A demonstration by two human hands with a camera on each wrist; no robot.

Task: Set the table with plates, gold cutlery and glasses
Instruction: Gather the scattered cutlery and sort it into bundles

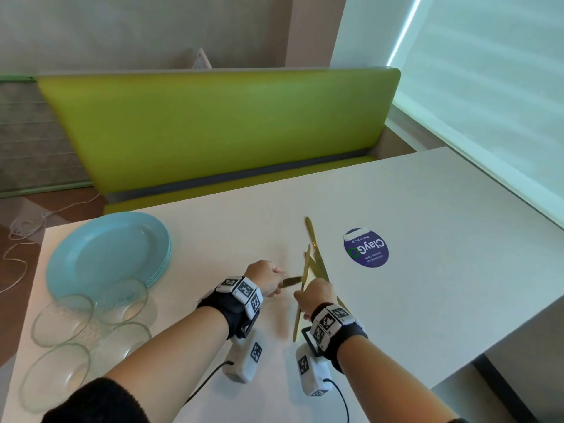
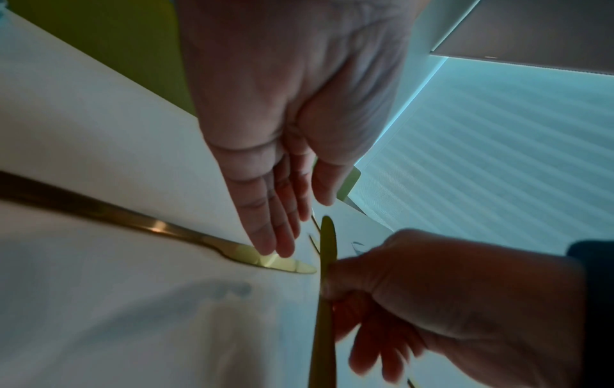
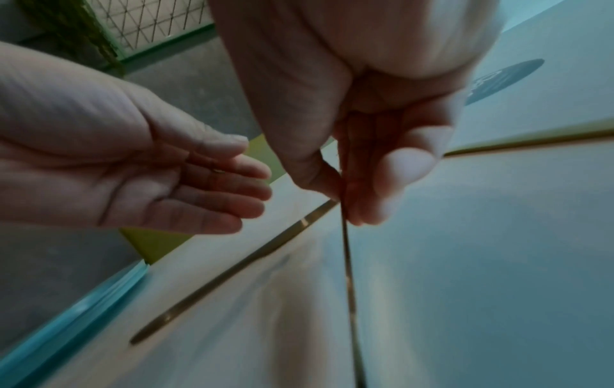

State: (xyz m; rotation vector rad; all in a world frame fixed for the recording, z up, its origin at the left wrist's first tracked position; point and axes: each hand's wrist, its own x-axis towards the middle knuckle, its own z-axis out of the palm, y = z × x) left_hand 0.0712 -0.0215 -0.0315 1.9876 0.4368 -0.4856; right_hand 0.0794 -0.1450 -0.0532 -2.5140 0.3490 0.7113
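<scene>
A stack of light blue plates point(image 1: 106, 251) sits at the table's left, with several clear glasses point(image 1: 64, 319) in front of it. Gold cutlery point(image 1: 316, 248) lies mid-table. My right hand point(image 1: 305, 297) pinches one long gold piece point(image 1: 302, 300) by its middle, on edge and slanting over the table point(image 1: 427, 239); the pinch point(image 3: 345, 207) on the thin piece point(image 3: 347, 257) shows in the right wrist view. My left hand point(image 1: 276, 285) is just left of it, fingers point(image 2: 265, 236) straight, tips at the blade of a gold knife point(image 2: 232, 249) lying flat.
A round purple sticker point(image 1: 366, 248) is on the table right of the cutlery. A green bench point(image 1: 213, 126) runs along the far side. The table's right edge drops off near a window blind point(image 1: 488, 87). A cable point(image 1: 24, 239) lies on the floor at left.
</scene>
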